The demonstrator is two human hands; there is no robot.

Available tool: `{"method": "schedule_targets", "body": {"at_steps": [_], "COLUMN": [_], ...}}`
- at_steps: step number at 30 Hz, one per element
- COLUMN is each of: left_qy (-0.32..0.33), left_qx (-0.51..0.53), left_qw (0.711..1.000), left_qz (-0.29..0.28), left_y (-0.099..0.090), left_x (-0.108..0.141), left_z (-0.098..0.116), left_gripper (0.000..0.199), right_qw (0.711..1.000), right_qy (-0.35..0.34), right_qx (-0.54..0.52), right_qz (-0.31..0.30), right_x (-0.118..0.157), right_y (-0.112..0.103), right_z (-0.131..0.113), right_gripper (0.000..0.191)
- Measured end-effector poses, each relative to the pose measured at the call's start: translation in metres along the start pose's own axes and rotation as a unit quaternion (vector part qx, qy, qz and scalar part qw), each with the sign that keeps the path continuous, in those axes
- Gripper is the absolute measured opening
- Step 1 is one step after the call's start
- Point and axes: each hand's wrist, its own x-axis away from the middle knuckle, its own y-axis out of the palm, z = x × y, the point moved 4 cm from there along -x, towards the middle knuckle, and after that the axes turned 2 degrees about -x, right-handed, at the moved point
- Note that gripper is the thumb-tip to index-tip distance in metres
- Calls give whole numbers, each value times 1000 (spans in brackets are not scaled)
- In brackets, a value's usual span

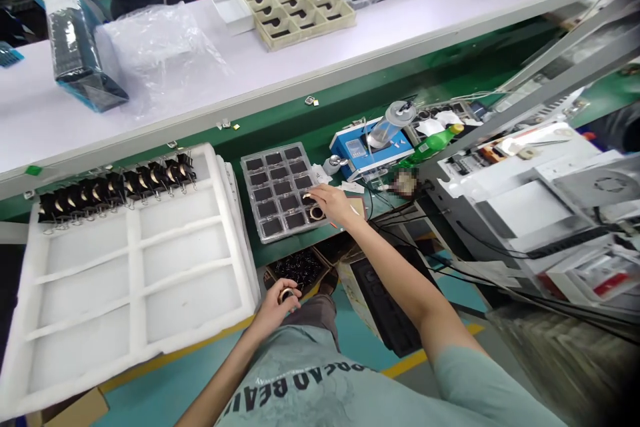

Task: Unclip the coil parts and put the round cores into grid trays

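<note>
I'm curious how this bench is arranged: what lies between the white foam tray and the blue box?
In the head view, mainly a clear divided tray, then a small silvery item.

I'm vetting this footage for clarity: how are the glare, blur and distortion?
Head view, upper left: bright glare on the shiny black plastic-wrapped box; head view, lower right: smeared, stretched look on the grey-brown layered stack, with darkened outer corners; head view, centre: bare right hand at the clear plastic compartment tray fairly legible, fine details soft.

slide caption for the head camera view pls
Right hand over a clear compartmented tray, left hand holding a small round part beside a white foam tray.
</note>
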Motion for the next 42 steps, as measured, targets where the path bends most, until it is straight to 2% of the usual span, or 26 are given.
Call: {"method": "schedule_targets", "body": {"at_steps": [5, 8, 17, 20, 24, 26, 29, 31, 33, 35, 38, 40, 42], "left_qy": [-1, -1, 2, 20, 65, 106, 183, 241, 306, 368, 422, 419, 376], "left_qx": [6, 3, 13, 5, -54, -90, -125, -138, -153, -166, -171, -123, -19], "left_qw": [1000, 1000, 1000, 1000, 996, 990, 975, 959, 935, 909, 886, 897, 926], "left_qz": [5, 9, 9, -12, -35, -30, 15, 57, 94, 108, 90, 63, 15], "left_y": [0, 1, 10, 16, 20, 20, 15, 8, 0, -5, -2, 5, 17], "left_x": [3, 4, 8, 15, 34, 45, 57, 60, 61, 61, 55, 47, 36], "left_z": [-4, -5, -19, -14, 5, 17, 35, 46, 60, 75, 99, 114, 123], "left_gripper": [30, 30, 31, 40, 64, 78, 93, 99, 103, 105, 105, 102, 97], "right_qw": [1000, 999, 993, 987, 982, 985, 985, 968, 939, 921, 932, 948, 960], "right_qy": [-25, -31, 18, 61, 110, 126, 162, 175, 163, 148, 130, 111, 97], "right_qx": [15, 40, 99, 125, 129, 98, -21, -143, -251, -309, -318, -296, -261], "right_qz": [8, -8, -61, -77, -87, -71, -60, -109, -170, -185, -113, -46, 26], "right_x": [13, 18, 20, 21, 16, 16, 28, 46, 66, 80, 80, 75, 75], "right_y": [1, 3, 10, 15, 14, 7, -5, -7, -8, -14, -33, -51, -69], "right_z": [-5, -3, -11, -14, -22, -37, -80, -120, -164, -201, -226, -224, -214], "right_gripper": [27, 27, 25, 26, 25, 28, 41, 46, 45, 42, 25, 18, 13]}}
